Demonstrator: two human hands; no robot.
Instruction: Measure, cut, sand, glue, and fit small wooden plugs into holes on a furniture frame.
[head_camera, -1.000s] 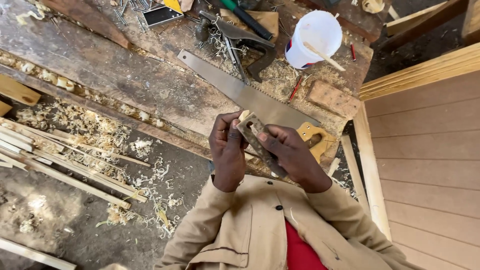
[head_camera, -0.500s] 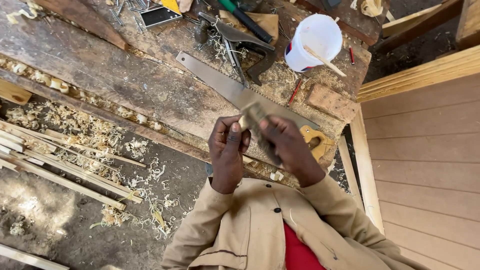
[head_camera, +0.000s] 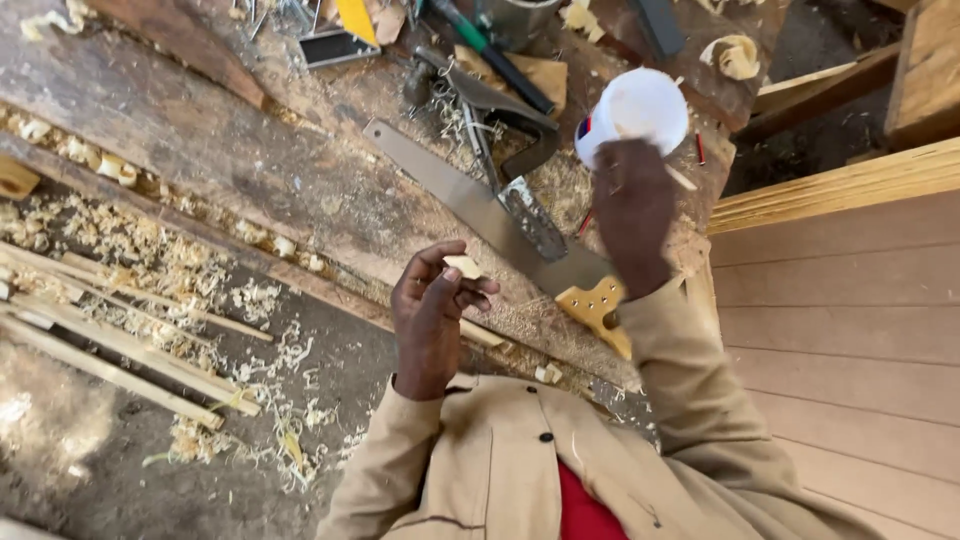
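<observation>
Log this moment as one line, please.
left hand: holds small wood piece | right hand: reaching at white cup | handsaw: flat on workbench

Bare sawdusty stretch of workbench (head_camera: 230, 160) open toward its left edge, handsaw (head_camera: 480, 215) lying slantwise across the middle, tool clutter (head_camera: 480, 60) crowding the far edge, white cup (head_camera: 640, 105) at the right corner, timber panel (head_camera: 840, 330) walling off the right

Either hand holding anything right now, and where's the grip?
The left hand pinches a small pale wood piece between its fingertips. The right hand reaches to the white plastic cup; whether it grips the cup cannot be told.
</observation>
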